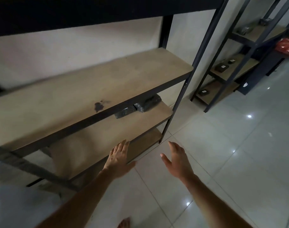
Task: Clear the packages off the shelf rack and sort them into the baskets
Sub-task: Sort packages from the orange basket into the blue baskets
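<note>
- The left hand [118, 160] is reaching out with its fingers straight and spread, holding nothing, its fingertips lying over the front edge of the second-lowest shelf [94, 142] of the shelf rack [178, 94].
- The right hand [177, 159] is reaching forward beside it, fingers straight and thumb out, carrying nothing, hovering over the tiled floor [222, 153] just off the rack's front right post.
- Three dark wrapped packages [141, 106] are lying in a row toward the right end of that second-lowest shelf, near its back edge, partly hidden under the shelf above.
- That upper shelf [91, 89] is showing a dark stain [99, 106] near its front edge.
- A second rack [235, 63] is standing well apart to the right along the wall, carrying more dark packages on several shelves.
- Something red [286, 46] is sitting beyond it at the right edge of the view, too blurred to identify.
- A bare foot [124, 223] is showing on the floor at the bottom edge.
</note>
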